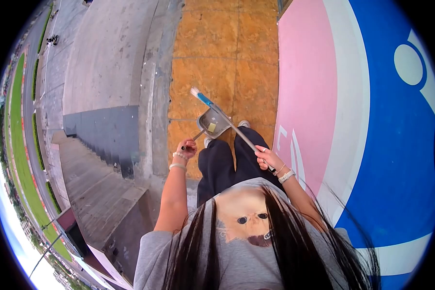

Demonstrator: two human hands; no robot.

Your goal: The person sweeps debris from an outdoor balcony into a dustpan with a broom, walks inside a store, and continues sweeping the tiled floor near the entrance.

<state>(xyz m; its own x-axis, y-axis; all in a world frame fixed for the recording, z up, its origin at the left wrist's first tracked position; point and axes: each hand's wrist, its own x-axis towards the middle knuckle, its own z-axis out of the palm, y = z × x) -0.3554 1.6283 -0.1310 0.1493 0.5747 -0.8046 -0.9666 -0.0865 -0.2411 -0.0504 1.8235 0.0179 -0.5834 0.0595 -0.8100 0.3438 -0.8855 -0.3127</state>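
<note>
My left hand point(187, 147) grips the thin handle of a grey dustpan point(212, 123), which hangs just above the orange tiled ground in front of my feet. A small yellowish scrap lies inside the pan. My right hand point(267, 158) is closed around the long metal pole of a broom point(227, 118). The pole slants up and to the left across the dustpan. Its blue neck and pale bristles point(196, 94) reach the tiles beyond the pan. Both wrists wear bracelets.
Orange paving tiles point(217, 48) run ahead of me. To the right lies a painted surface in pink point(307, 87), white and blue. On the left a grey concrete ledge point(111, 58) drops to a stairway point(99, 159) leading down; a green lawn lies far below.
</note>
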